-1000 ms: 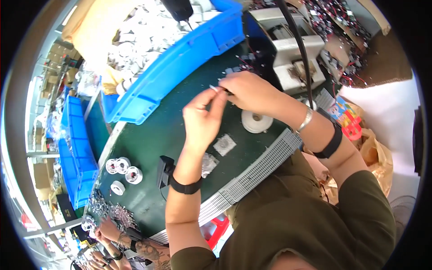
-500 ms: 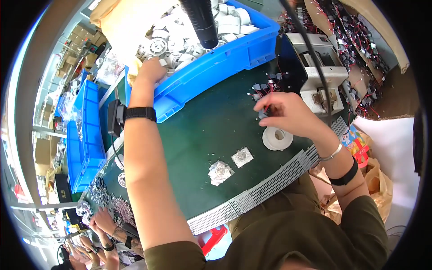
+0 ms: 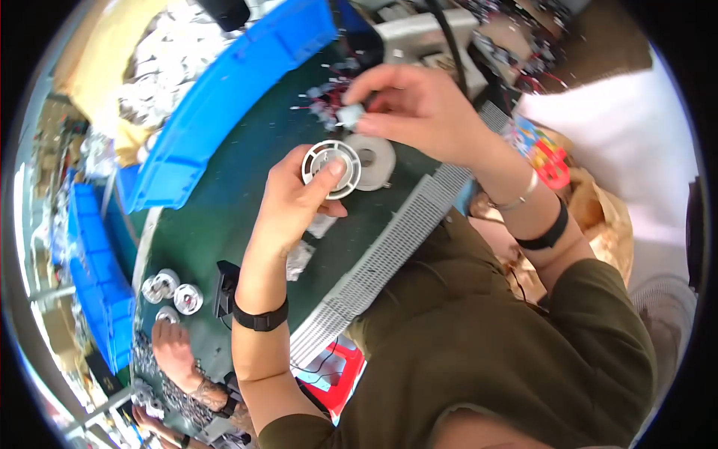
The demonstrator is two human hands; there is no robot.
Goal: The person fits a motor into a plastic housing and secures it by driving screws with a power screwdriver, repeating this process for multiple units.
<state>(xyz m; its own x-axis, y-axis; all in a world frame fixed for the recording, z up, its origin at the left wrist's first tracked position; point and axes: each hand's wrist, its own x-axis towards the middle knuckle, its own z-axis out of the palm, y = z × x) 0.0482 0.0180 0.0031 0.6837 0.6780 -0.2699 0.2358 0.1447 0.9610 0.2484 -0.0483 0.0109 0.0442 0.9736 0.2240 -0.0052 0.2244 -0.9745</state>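
My left hand (image 3: 295, 200) holds a round white plastic fan-like part (image 3: 330, 168) up over the green table (image 3: 224, 217), thumb pressed on its face. My right hand (image 3: 419, 105) pinches a small grey component (image 3: 350, 114) just above and to the right of that part. Behind the round part a white tape roll (image 3: 376, 161) lies flat on the table. A cluster of small wired pieces (image 3: 325, 97) sits beyond my right hand's fingertips.
A long blue bin (image 3: 232, 90) full of white parts borders the table's far side. Two small silvery pieces (image 3: 303, 254) lie near my left wrist. A ribbed grey strip (image 3: 389, 247) edges the table. Finished round parts (image 3: 172, 292) and another person's hand (image 3: 176, 348) are at lower left.
My left hand came back from the blue bin carrying a round white part and now holds it near my right hand, which has lifted a small grey component from the table.
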